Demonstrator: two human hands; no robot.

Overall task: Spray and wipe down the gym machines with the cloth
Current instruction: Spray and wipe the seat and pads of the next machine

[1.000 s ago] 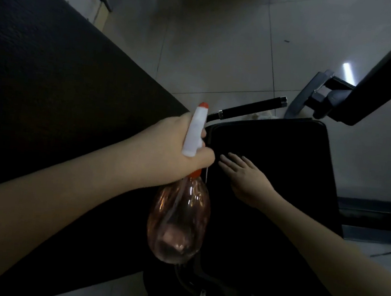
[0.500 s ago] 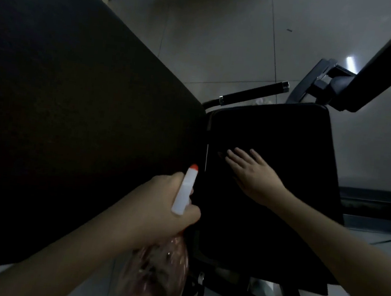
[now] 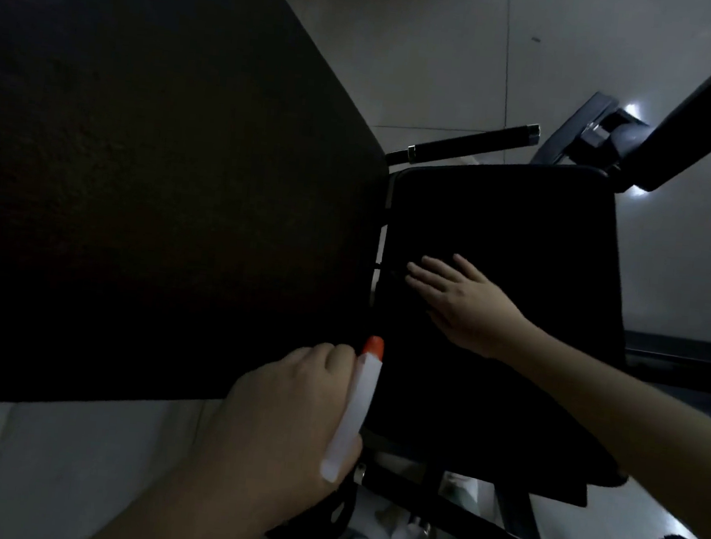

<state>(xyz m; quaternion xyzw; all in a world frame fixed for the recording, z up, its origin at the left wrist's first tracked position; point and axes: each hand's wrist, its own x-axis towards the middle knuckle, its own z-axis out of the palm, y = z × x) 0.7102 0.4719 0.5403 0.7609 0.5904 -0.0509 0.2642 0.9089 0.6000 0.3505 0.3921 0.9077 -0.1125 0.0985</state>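
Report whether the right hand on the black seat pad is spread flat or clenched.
Spread flat: the right hand lies palm-down on the seat pad, fingers straight and slightly apart.

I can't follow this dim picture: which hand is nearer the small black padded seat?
Right. The right hand lies flat on the black padded seat; the left hand, gripping a white-and-orange spray bottle, is beside its near left edge.
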